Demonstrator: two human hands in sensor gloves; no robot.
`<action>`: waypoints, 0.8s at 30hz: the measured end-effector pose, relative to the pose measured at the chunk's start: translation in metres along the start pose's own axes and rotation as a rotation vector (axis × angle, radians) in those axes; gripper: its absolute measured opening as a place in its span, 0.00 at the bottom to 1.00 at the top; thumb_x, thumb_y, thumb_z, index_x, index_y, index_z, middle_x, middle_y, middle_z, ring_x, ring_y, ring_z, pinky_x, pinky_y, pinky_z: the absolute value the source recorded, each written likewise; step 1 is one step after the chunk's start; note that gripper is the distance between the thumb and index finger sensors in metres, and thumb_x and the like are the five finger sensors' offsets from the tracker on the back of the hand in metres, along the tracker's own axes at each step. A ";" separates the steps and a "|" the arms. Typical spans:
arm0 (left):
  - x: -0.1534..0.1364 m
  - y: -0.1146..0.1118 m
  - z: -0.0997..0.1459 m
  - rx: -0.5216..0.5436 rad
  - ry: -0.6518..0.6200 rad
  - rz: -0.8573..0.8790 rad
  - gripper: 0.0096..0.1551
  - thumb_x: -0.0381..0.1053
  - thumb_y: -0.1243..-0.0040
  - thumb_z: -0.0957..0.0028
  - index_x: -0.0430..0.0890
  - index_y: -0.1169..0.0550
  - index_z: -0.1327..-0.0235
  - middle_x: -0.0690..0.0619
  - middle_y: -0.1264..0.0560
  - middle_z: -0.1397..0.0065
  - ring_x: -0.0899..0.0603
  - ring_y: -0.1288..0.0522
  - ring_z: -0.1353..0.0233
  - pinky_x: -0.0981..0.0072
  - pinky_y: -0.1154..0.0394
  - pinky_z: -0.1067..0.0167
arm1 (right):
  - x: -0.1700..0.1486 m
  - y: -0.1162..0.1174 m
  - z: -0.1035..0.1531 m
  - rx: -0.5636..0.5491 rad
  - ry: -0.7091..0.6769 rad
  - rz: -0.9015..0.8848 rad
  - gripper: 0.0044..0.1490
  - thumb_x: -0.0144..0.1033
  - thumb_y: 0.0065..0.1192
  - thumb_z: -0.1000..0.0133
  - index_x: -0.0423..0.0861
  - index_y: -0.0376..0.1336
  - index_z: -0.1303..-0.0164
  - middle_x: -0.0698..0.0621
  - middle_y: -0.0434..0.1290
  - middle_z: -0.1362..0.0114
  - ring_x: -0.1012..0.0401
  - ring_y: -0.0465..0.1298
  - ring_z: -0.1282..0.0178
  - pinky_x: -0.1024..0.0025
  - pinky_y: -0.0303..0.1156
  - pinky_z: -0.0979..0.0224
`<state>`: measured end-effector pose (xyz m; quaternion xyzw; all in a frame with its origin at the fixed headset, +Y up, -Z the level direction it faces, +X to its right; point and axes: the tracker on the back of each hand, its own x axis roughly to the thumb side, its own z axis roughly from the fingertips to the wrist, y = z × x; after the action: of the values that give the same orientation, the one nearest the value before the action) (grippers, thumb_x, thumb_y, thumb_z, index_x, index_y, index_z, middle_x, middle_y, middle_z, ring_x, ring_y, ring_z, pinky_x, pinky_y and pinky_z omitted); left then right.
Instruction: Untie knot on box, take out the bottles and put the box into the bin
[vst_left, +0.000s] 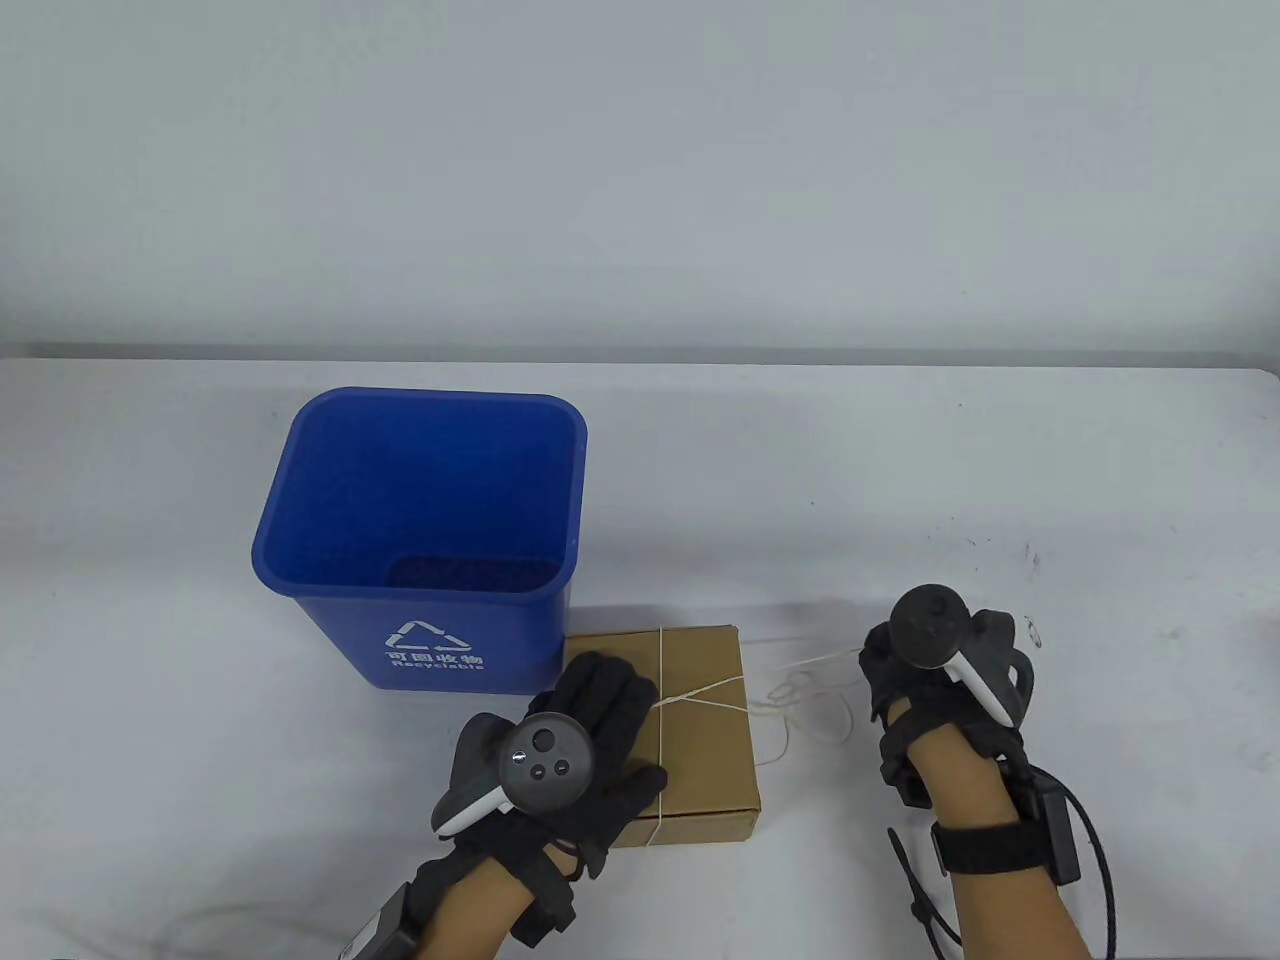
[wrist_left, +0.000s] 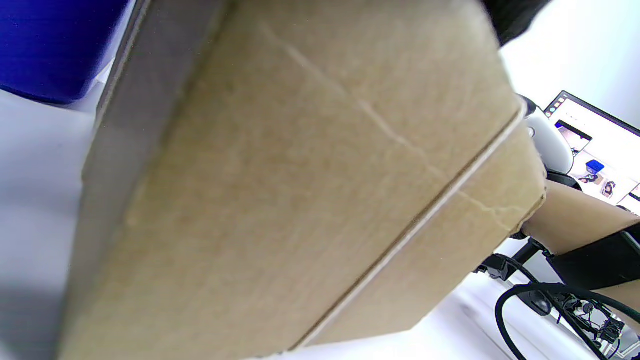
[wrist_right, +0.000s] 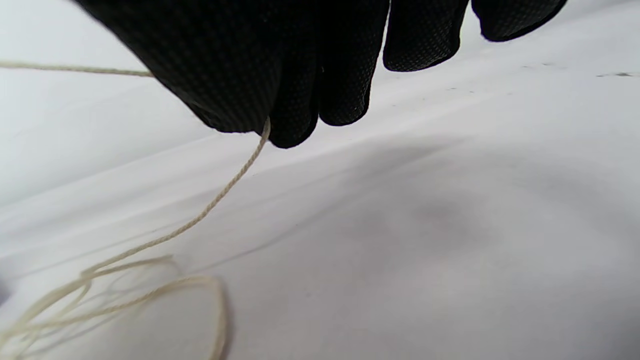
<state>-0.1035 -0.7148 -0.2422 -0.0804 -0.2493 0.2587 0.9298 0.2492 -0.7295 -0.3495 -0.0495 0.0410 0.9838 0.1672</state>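
Observation:
A flat brown cardboard box (vst_left: 700, 740) lies on the white table, crossed by a pale string (vst_left: 700, 692). My left hand (vst_left: 585, 745) rests flat on the box's left half, fingers straight. In the left wrist view the box's side (wrist_left: 300, 200) fills the frame, with a line of string along one edge. My right hand (vst_left: 885, 670) is to the right of the box and pinches a free end of the string (wrist_right: 220, 192) between thumb and fingers (wrist_right: 295, 120). Loose loops of string (vst_left: 810, 705) lie on the table between box and hand. No bottles show.
An open blue recycling bin (vst_left: 425, 535) stands just behind the box's left part, touching or nearly touching it. White table (vst_left: 1000, 480) stretches right and behind. Black cables (vst_left: 1095, 860) trail from my right wrist. A monitor (wrist_left: 595, 145) shows in the left wrist view.

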 end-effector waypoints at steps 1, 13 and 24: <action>0.000 0.000 0.000 0.000 0.000 0.000 0.50 0.68 0.51 0.46 0.50 0.53 0.17 0.50 0.61 0.15 0.35 0.67 0.15 0.23 0.56 0.28 | -0.002 -0.001 0.000 -0.001 0.016 0.002 0.22 0.38 0.67 0.47 0.42 0.73 0.47 0.44 0.68 0.28 0.34 0.59 0.23 0.31 0.54 0.29; 0.000 0.000 0.000 -0.001 0.000 0.000 0.50 0.68 0.51 0.46 0.50 0.53 0.17 0.50 0.61 0.15 0.35 0.67 0.15 0.23 0.56 0.28 | -0.006 -0.002 0.000 0.091 0.059 0.017 0.25 0.33 0.63 0.46 0.40 0.71 0.40 0.42 0.65 0.25 0.34 0.58 0.23 0.30 0.53 0.29; 0.000 0.000 0.000 -0.003 0.000 0.000 0.50 0.68 0.51 0.46 0.49 0.53 0.17 0.50 0.61 0.15 0.35 0.67 0.15 0.23 0.56 0.28 | 0.063 -0.009 0.039 0.043 -0.425 -0.145 0.31 0.38 0.65 0.47 0.40 0.66 0.33 0.42 0.62 0.23 0.34 0.56 0.22 0.30 0.53 0.29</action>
<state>-0.1034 -0.7148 -0.2422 -0.0816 -0.2497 0.2583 0.9297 0.1895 -0.6970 -0.3186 0.1596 0.0222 0.9564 0.2435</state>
